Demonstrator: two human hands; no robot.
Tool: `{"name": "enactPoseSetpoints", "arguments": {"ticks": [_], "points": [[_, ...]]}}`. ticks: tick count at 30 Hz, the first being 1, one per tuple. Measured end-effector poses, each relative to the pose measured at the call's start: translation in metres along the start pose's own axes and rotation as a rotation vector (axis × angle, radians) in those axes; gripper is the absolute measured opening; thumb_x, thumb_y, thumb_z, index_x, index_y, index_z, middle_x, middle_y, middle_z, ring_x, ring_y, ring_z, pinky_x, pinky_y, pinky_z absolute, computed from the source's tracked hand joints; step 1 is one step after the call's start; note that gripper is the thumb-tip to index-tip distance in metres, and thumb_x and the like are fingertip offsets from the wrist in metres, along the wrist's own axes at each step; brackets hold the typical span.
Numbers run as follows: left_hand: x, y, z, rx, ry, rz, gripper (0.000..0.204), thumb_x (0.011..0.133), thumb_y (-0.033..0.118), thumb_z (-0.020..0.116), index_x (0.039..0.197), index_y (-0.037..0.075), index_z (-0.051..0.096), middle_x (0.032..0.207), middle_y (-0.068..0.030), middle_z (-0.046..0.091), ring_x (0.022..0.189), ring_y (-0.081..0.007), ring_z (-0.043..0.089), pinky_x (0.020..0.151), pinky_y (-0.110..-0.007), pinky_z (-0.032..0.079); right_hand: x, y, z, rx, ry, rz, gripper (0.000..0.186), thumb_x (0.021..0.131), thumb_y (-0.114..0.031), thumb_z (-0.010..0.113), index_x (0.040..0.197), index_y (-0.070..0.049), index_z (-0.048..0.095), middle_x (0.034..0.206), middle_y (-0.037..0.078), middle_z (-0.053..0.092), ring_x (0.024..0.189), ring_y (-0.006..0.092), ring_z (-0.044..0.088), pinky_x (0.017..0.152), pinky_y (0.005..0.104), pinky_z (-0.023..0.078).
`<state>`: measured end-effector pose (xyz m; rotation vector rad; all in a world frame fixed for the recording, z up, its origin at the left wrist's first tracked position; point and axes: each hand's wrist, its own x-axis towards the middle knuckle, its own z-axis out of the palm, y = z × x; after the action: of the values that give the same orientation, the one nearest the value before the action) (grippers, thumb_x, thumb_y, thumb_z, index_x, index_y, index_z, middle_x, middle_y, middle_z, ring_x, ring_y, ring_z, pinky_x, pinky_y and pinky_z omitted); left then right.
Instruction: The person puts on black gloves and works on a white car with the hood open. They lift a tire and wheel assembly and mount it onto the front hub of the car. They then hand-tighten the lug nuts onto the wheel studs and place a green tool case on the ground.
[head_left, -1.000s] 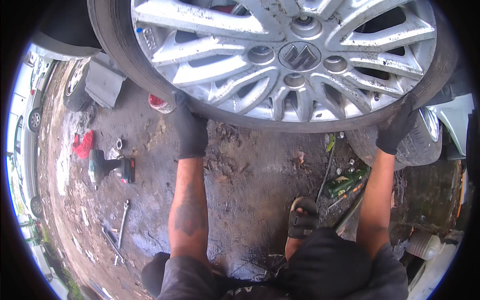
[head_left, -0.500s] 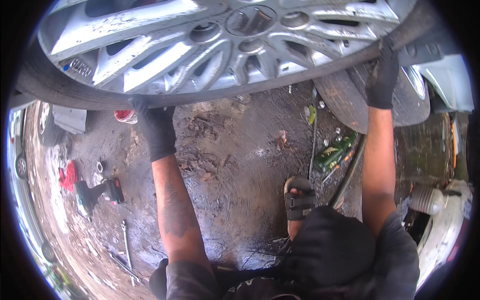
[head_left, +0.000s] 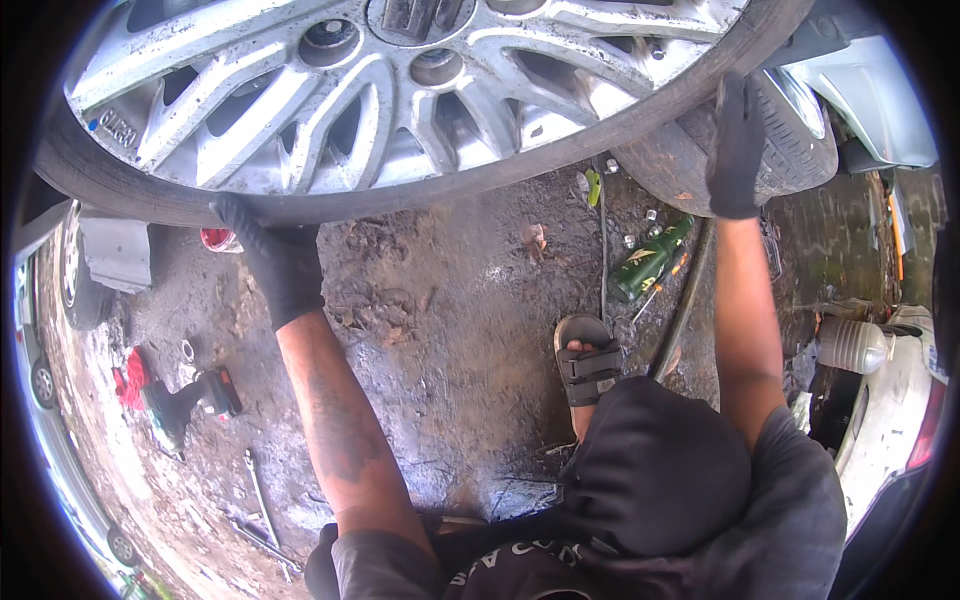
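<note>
A big car wheel [head_left: 400, 90] with a silver multi-spoke alloy rim and a thin black tyre fills the top of the view, held off the ground. My left hand [head_left: 272, 258], in a black glove, grips the tyre's lower left edge. My right hand [head_left: 738, 145], also gloved in black, grips the tyre's right edge. Both bare forearms reach up from the lower edge. My sandalled foot [head_left: 586, 362] stands on the dirt below the wheel.
A second tyre [head_left: 790, 150] lies behind my right hand. A green bottle [head_left: 650, 262], a black hose [head_left: 685, 310] and small nuts lie on the oily ground. At left lie an impact wrench [head_left: 185, 405], a red rag [head_left: 128, 378] and spanners [head_left: 258, 490]. White car bodywork [head_left: 900, 400] is at right.
The wheel has shifted up and to the left in view and looms larger, with both gloved hands keeping their grip on the tyre.
</note>
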<state>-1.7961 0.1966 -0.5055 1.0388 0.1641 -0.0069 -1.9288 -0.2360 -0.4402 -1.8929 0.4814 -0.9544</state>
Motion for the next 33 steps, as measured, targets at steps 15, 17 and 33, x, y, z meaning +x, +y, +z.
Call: {"name": "enactPoseSetpoints", "arguments": {"ticks": [15, 17, 33], "points": [[-0.029, -0.020, 0.018, 0.022, 0.099, -0.128, 0.092, 0.091, 0.069, 0.049, 0.155, 0.011, 0.018, 0.154, -0.0168, 0.031, 0.139, -0.0339, 0.036, 0.109, -0.055, 0.034, -0.121, 0.170, -0.028, -1.307, -0.991, 0.201, 0.029, 0.076, -0.030, 0.065, 0.098, -0.013, 0.071, 0.100, 0.017, 0.070, 0.098, 0.0371, 0.066, 0.087, 0.0475, 0.052], [-0.041, -0.013, 0.010, 0.066, 0.017, -0.164, 0.094, 0.094, 0.063, 0.050, 0.155, 0.003, 0.013, 0.154, -0.0241, 0.027, 0.138, -0.0373, 0.037, 0.111, -0.050, 0.036, -0.122, 0.159, -0.024, -1.240, -0.980, 0.166, 0.027, 0.077, -0.027, 0.063, 0.097, -0.011, 0.071, 0.100, 0.019, 0.069, 0.099, 0.0385, 0.065, 0.088, 0.0475, 0.051], [-0.075, -0.017, 0.004, -0.364, 0.030, -0.409, 0.084, 0.095, 0.061, 0.051, 0.152, 0.007, 0.022, 0.150, -0.0225, 0.031, 0.129, -0.0374, 0.044, 0.105, -0.051, 0.037, -0.118, -0.169, 0.070, -0.665, -0.673, -0.281, 0.025, 0.082, -0.019, 0.075, 0.102, -0.004, 0.071, 0.083, 0.014, 0.070, 0.074, 0.0216, 0.068, 0.069, 0.0348, 0.052]]}}
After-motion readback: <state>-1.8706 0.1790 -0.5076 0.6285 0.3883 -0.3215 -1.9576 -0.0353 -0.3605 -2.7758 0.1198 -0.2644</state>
